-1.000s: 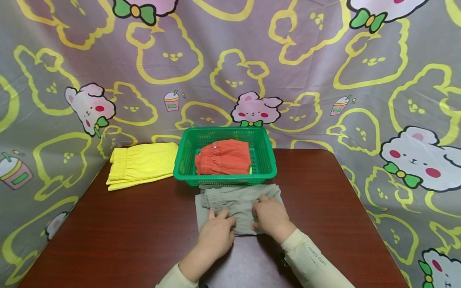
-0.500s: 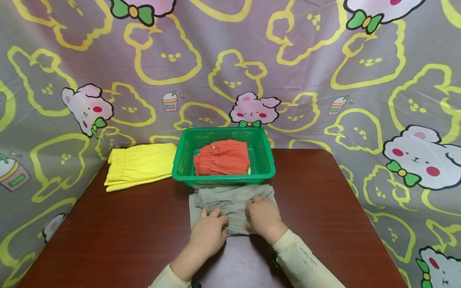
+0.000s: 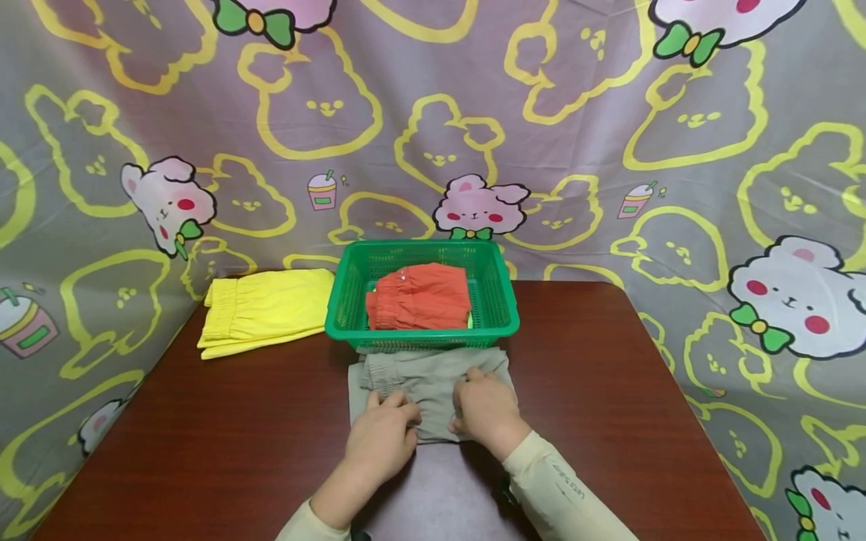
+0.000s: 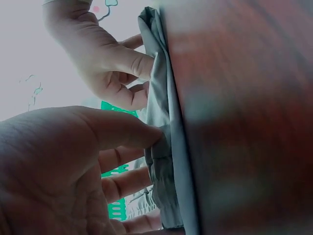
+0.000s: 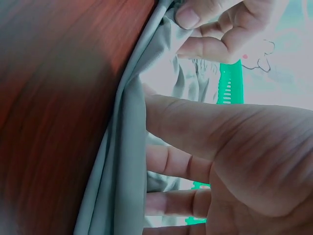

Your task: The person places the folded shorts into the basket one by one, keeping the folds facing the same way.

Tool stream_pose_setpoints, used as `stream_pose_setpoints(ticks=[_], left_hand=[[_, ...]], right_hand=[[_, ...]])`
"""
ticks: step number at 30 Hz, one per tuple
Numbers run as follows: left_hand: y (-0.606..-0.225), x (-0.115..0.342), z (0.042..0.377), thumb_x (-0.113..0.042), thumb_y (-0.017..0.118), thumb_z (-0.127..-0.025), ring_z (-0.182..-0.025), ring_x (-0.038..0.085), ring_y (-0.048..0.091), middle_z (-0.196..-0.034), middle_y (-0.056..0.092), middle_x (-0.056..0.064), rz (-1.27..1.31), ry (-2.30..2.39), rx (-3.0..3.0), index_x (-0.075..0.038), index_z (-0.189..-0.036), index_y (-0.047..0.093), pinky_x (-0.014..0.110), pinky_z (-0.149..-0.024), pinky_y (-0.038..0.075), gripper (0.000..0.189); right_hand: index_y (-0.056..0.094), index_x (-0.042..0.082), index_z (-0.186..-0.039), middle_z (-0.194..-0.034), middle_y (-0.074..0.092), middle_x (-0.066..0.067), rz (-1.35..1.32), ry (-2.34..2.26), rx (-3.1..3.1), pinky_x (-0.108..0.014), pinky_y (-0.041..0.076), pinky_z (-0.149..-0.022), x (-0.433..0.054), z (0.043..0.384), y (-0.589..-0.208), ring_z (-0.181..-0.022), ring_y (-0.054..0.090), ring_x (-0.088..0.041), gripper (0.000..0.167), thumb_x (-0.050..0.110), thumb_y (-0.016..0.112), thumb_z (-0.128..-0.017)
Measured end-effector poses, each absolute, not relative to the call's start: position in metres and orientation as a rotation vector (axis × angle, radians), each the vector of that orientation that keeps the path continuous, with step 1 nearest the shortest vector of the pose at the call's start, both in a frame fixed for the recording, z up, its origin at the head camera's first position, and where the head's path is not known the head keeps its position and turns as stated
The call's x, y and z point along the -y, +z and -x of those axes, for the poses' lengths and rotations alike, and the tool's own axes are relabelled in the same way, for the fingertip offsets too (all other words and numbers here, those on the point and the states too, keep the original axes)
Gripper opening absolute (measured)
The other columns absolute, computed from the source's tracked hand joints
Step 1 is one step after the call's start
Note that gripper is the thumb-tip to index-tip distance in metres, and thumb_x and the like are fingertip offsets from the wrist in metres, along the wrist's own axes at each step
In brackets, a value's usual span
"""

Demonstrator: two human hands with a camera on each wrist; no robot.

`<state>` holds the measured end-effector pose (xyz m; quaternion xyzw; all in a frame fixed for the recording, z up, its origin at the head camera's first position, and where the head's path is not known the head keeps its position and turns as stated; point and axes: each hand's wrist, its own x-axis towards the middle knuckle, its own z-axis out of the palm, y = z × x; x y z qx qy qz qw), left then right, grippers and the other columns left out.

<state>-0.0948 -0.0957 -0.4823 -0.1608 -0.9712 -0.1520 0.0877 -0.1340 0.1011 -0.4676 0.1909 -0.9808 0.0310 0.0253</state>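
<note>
A folded pair of grey pants [image 3: 433, 376] with a gathered elastic waistband lies on the table, just in front of the green basket. My left hand [image 3: 384, 436] rests on its left half by the waistband, fingers spread. In the left wrist view the thumb [image 4: 132, 133] presses into the gathered cloth. On the right half sits my right hand [image 3: 487, 409], its fingertips touching the cloth. The right wrist view shows its thumb [image 5: 181, 115] and fairly straight fingers reaching behind a raised front fold [image 5: 131, 161], where the fingertips are hidden.
Behind the grey pants stands the green basket [image 3: 422, 334], with a folded red-orange garment [image 3: 422, 297] inside and a bit of lime green under it. Folded yellow pants [image 3: 271, 304] lie left of the basket. A patterned curtain [image 3: 568, 143] closes off the table's [image 3: 237, 436] back and sides.
Both hands and the grey pants beneath them have slid a little to the left. The basket and yellow pants stay in place.
</note>
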Motion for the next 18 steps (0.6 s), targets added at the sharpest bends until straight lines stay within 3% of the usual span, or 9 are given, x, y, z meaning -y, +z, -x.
stream_pose_setpoints(ticks=[11, 18], left_hand=[[-0.483, 0.1, 0.099, -0.017, 0.077, -0.075, -0.082, 0.025, 0.048, -0.091, 0.059, -0.009, 0.431, -0.445, 2.89, -0.026, -0.086, 0.076, 0.032, -0.054, 0.041, 0.014], [-0.473, 0.099, 0.103, -0.019, 0.075, -0.077, -0.082, 0.025, 0.044, -0.092, 0.057, -0.006, 0.483, -0.495, 2.995, -0.024, -0.088, 0.076, 0.032, -0.054, 0.038, 0.012]], right_hand=[[0.063, 0.022, -0.074, -0.084, 0.052, -0.001, -0.614, 0.204, 2.967, -0.039, 0.051, -0.058, -0.105, 0.13, -0.473, -0.082, 0.057, -0.027, 0.039, 0.046, 0.093, -0.066], [0.067, 0.025, -0.08, -0.084, 0.051, 0.006, -0.579, 0.255, 2.967, -0.037, 0.047, -0.056, -0.116, 0.127, -0.474, -0.081, 0.055, -0.023, 0.031, 0.041, 0.091, -0.069]])
